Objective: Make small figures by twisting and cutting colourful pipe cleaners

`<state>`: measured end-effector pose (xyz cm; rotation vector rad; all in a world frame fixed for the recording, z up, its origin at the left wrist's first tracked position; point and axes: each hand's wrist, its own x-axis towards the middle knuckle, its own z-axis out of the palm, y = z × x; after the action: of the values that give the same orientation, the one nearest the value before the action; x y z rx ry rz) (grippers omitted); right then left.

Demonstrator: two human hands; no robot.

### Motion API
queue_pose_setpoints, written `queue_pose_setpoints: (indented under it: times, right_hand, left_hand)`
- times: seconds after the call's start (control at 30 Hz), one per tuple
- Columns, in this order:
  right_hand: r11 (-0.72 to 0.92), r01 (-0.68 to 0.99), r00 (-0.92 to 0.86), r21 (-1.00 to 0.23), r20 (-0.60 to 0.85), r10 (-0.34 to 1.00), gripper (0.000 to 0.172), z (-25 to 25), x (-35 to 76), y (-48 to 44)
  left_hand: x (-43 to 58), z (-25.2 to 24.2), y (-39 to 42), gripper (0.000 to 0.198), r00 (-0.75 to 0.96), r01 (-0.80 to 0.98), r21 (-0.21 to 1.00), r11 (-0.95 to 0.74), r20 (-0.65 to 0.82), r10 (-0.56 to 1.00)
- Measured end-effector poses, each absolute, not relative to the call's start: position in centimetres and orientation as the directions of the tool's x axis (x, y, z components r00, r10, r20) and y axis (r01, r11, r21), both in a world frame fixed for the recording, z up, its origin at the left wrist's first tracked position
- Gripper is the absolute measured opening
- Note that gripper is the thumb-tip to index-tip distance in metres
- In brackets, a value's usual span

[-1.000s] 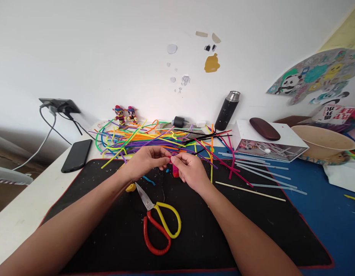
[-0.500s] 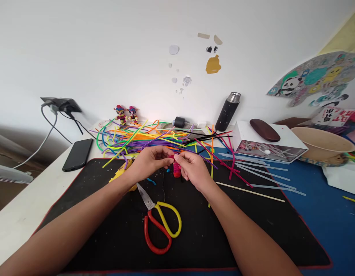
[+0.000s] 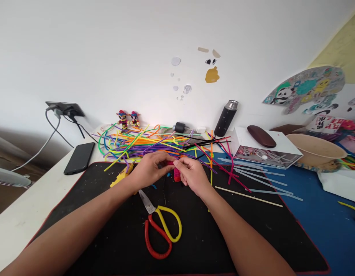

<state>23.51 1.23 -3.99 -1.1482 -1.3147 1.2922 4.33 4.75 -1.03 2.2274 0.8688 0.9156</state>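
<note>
Between my two hands is a small red and magenta fuzzy piece [image 3: 176, 176], its lower end showing beneath the fingertips. My left hand [image 3: 151, 168] pinches it from the left, thumb and fingers together. From the right, my right hand [image 3: 191, 174] closes on the same piece, and the fingertips of both hands meet. Scissors [image 3: 158, 228] with one red and one yellow handle lie on the black mat [image 3: 200, 245] below the hands. A yellow object [image 3: 120, 177] is partly hidden behind my left wrist. Many coloured pipe cleaners [image 3: 154, 143] are heaped behind the hands.
A phone [image 3: 79, 158] lies at the left. At the back stand two small figures [image 3: 128, 119] and a black flask [image 3: 226, 119]. A white box [image 3: 289, 149], a beige bowl [image 3: 315, 147] and pale sticks [image 3: 263, 178] are on the right.
The view has tilted slightly upward, so the desk items sit a little lower in the picture. Both hands keep hold of the red piece, with only slight finger movement.
</note>
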Motion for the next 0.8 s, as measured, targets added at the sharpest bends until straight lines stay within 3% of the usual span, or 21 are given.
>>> queue_pose_setpoints:
  times: [0.2, 0.33, 0.43, 0.8]
  right_hand:
    - [0.001, -0.009, -0.126, -1.000, 0.002, 0.992, 0.042, -4.3, 23.4, 1.2]
    - [0.007, -0.028, -0.136, -1.000, 0.011, 0.991, 0.041, -4.2, 23.6, 1.3]
    - [0.017, -0.035, -0.118, -0.999, 0.021, 0.993, 0.040, -4.2, 23.8, 1.4]
    - [0.049, 0.083, -0.097, -0.995, 0.041, 0.994, 0.039, -4.2, 23.4, 1.2]
  left_hand:
    - [4.3, -1.4, 5.2, 0.015, 0.542, 0.324, 0.765, -0.556, 0.332, 0.772]
    - [4.0, -1.1, 5.8, 0.034, 0.559, 0.182, 0.946, -0.268, 0.124, 0.820]
    - [3.6, -0.7, 6.2, 0.041, 0.582, 0.109, 0.987, -0.120, 0.035, 0.813]
    - [4.3, -1.0, 5.7, 0.031, 0.554, 0.129, 0.990, -0.058, -0.024, 0.832]
